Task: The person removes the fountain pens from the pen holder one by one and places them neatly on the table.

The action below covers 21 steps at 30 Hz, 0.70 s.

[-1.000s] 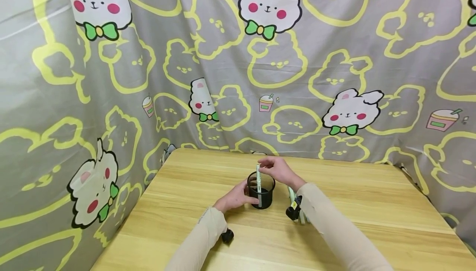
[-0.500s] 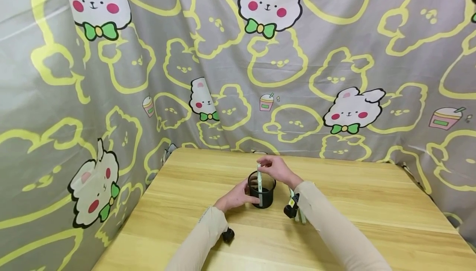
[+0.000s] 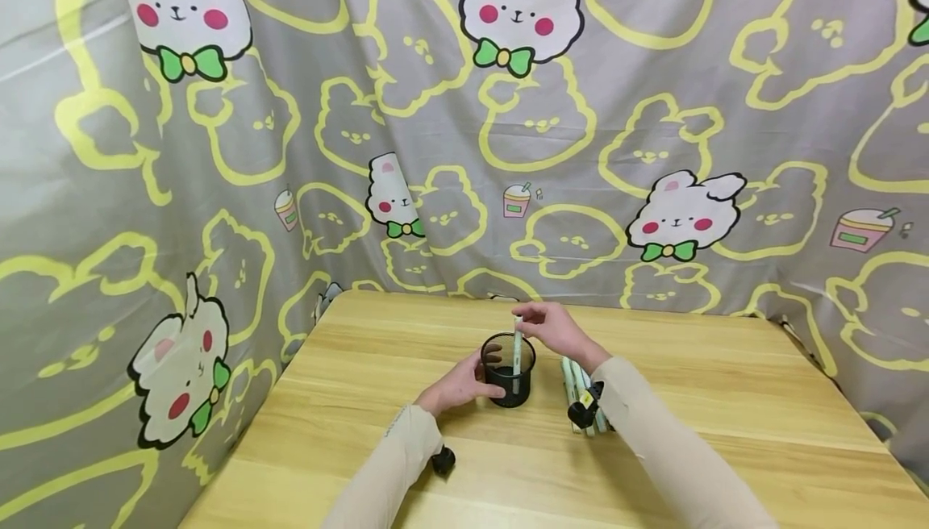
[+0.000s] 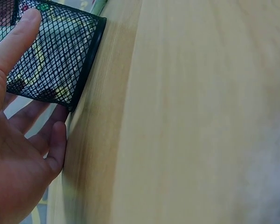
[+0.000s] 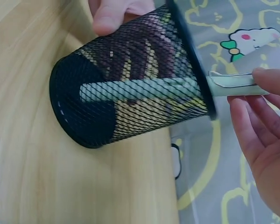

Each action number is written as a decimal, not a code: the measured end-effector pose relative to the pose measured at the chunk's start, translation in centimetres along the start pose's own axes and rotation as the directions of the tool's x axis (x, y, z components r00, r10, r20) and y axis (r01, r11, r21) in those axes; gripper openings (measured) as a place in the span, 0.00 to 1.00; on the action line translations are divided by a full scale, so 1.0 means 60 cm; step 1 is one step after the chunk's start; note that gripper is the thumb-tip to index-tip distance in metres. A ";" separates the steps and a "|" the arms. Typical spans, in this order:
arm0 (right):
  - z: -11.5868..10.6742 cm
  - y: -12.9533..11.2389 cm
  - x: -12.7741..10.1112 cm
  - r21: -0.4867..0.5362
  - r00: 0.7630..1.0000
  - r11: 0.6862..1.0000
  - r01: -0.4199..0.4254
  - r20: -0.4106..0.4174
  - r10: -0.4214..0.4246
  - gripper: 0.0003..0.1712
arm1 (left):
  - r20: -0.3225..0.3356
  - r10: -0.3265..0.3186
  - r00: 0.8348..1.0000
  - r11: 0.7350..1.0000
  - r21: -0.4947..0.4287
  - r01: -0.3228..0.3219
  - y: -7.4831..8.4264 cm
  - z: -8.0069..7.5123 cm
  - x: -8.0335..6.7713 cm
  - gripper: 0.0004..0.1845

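Observation:
A black mesh cup (image 3: 508,372) (image 4: 56,58) (image 5: 130,102) stands upright near the middle of the wooden table (image 3: 726,400). My left hand (image 3: 464,384) (image 4: 18,121) grips its left side with thumb and fingers curled round it. A pale green pen (image 3: 516,356) (image 5: 144,88) stands inside the cup, leaning on its right rim. My right hand (image 3: 555,327) (image 5: 266,121) pinches the pen's top end just above the rim. Several more green pens (image 3: 576,380) lie on the table right of the cup, beside my right forearm.
A grey cartoon-print cloth (image 3: 435,126) hangs behind and to both sides of the table. Small black cameras sit on both wrists (image 3: 584,414) (image 3: 443,460). Bare wood stretches to the right and front of the cup.
The pen has shifted from the cup's front-left to its right side, and my right hand has moved slightly right with it. The left hand has stayed on the cup.

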State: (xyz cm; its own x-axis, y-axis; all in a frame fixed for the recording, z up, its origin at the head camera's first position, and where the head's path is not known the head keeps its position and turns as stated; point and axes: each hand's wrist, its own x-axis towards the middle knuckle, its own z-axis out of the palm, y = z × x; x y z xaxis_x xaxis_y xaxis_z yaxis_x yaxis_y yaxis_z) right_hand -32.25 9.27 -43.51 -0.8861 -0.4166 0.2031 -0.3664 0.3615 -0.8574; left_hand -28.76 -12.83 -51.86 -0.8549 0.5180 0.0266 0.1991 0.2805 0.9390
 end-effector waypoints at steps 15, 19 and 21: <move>-0.097 -0.016 -0.030 0.287 0.974 0.955 0.078 -0.225 -0.012 0.19 | 0.023 0.015 1.000 1.000 -0.016 -0.015 -0.003 -0.001 0.000 0.42; -0.132 -0.010 -0.041 0.375 0.956 0.921 0.104 -0.293 0.011 0.13 | 0.016 0.002 1.000 1.000 -0.021 -0.002 -0.002 -0.002 -0.001 0.42; -0.149 -0.005 -0.047 0.401 0.947 0.909 0.110 -0.321 0.027 0.09 | 0.014 0.003 1.000 1.000 -0.025 -0.003 -0.002 -0.002 -0.001 0.43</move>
State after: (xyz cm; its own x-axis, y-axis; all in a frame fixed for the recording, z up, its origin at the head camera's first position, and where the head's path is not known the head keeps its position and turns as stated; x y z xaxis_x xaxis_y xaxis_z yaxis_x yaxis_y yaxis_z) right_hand -32.19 17.79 -39.56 -0.9399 -0.1166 0.3209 -0.3169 -0.0517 -0.9470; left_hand -28.78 -13.02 -51.94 -0.8476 0.5301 0.0249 0.1898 0.2589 0.9471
